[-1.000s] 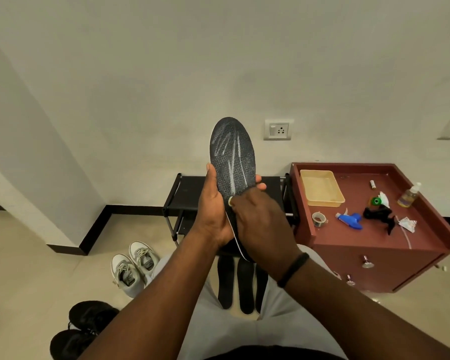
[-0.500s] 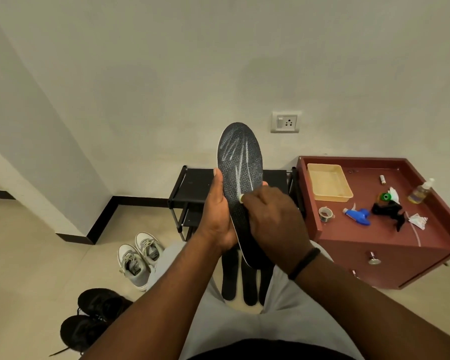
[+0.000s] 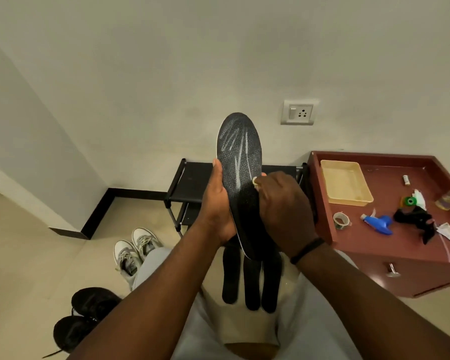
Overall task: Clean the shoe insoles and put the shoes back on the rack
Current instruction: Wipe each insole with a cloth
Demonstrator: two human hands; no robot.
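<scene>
Right hand (image 3: 283,206) lower on insole (image 3: 240,162) than before.

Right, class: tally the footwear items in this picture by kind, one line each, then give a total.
Insoles: 4, one held up and three on the floor
Grey-white sneakers: 2
Black shoes: 2
Total: 8

Walls (image 3: 166,61): painted plain off-white, edged with a black skirting (image 3: 130,193).
Floor (image 3: 24,255): laid in pale beige tiles.
Socket (image 3: 298,112): a white switch plate is mounted on the back wall.
Cabinet (image 3: 413,276): a reddish-brown unit is set at the right, its surface rimmed.
</scene>
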